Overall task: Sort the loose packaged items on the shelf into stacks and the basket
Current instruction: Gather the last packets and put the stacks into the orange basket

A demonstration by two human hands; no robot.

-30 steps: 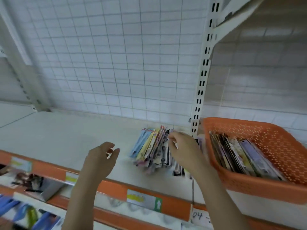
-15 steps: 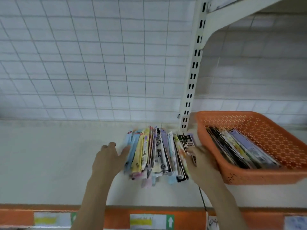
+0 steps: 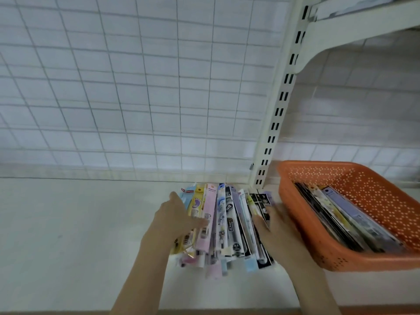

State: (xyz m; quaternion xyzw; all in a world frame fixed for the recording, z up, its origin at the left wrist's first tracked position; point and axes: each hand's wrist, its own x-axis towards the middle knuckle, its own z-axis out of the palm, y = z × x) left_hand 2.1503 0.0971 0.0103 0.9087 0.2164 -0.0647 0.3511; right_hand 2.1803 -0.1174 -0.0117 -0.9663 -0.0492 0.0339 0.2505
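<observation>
The step in hand looks like squaring up the loose packaged items [image 3: 227,226], which stand on edge on the shelf [image 3: 68,223] near 6 o'clock. The left hand [image 3: 175,221] presses the pile's 9 o'clock side with straight fingers, thumb laid across a pink pack; the right hand [image 3: 276,233] braces the 3 o'clock side, its grip apparently flat, gripping nothing. Next likely calls for squeezing the pile together or picking out a pack. The orange basket [image 3: 363,192], just beside at 3 o'clock, holds a leaning row of similar packs
</observation>
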